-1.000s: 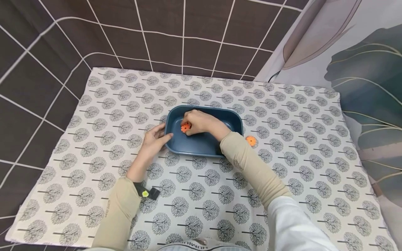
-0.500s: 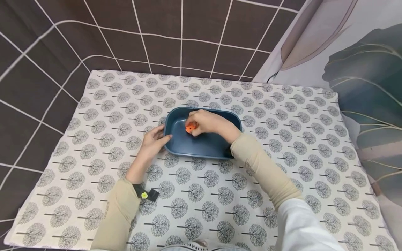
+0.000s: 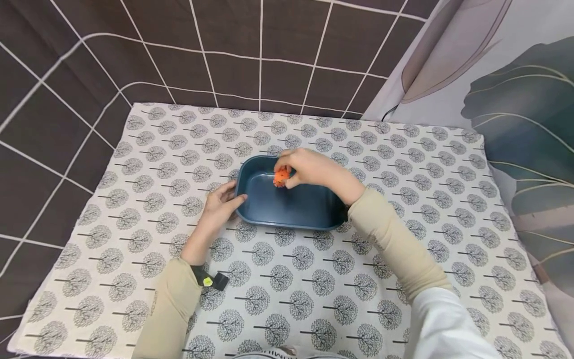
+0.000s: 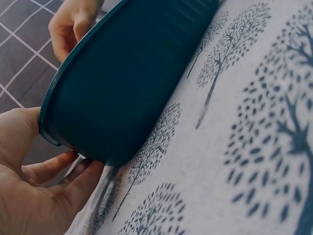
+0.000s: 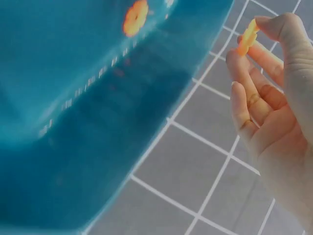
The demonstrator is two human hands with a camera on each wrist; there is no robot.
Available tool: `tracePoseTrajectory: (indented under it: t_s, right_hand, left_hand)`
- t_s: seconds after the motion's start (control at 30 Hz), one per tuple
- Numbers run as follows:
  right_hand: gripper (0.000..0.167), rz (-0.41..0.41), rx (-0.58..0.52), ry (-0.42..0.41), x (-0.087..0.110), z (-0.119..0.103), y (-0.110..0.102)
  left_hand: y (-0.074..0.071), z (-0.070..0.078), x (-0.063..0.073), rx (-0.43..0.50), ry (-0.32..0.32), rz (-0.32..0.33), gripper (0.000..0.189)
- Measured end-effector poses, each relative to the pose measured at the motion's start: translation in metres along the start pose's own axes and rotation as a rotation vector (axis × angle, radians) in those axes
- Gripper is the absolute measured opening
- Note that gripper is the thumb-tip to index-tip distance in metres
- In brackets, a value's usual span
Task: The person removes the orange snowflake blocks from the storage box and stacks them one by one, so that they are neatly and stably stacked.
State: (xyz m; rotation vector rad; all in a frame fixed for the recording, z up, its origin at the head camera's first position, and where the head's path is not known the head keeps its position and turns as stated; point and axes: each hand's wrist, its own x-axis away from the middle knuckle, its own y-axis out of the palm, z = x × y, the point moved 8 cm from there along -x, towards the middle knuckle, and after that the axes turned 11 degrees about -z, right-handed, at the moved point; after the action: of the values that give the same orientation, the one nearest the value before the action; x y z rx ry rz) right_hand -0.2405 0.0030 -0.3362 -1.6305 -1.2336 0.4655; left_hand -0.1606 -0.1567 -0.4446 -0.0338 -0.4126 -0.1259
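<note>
A dark blue rectangular plastic tub (image 3: 291, 207) with rounded corners stands on the cloth. At its left end my left hand (image 3: 218, 207) grips the wall, thumb over the rim and fingers outside; the left wrist view shows the fingertips low against the outer wall. Over the tub's far side, my right hand (image 3: 309, 168) pinches a small orange flower-shaped piece (image 5: 249, 38) between thumb and fingertip, its other fingers loosely bent. A second orange flower-shaped piece (image 5: 135, 18) appears inside the tub in the right wrist view. In the head view, orange (image 3: 281, 177) shows just below the right fingertips.
A white cloth (image 3: 278, 259) printed with grey trees covers the table. Behind it hangs a dark curtain (image 3: 233, 75) with white grid lines, and a patterned drape (image 3: 529, 124) hangs at the right. A black strap with a small device (image 3: 211, 280) sits on the left wrist.
My right hand has moved right and toward the far wall of the tub with the orange piece. An orange piece on the cloth right of the tub is no longer visible. The left hand stays put.
</note>
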Motion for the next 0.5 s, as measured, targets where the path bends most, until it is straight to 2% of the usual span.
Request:
tracePoseTrajectory:
  t_s: [0.33, 0.5]
  right_hand:
    - [0.036, 0.050, 0.024, 0.076, 0.040, 0.018, -0.013]
    - [0.034, 0.087, 0.024, 0.098, 0.060, 0.027, -0.014]
  left_hand:
    - [0.000, 0.002, -0.001, -0.004, 0.013, -0.002, 0.060]
    - [0.001, 0.000, 0.000, 0.017, -0.004, -0.006, 0.060]
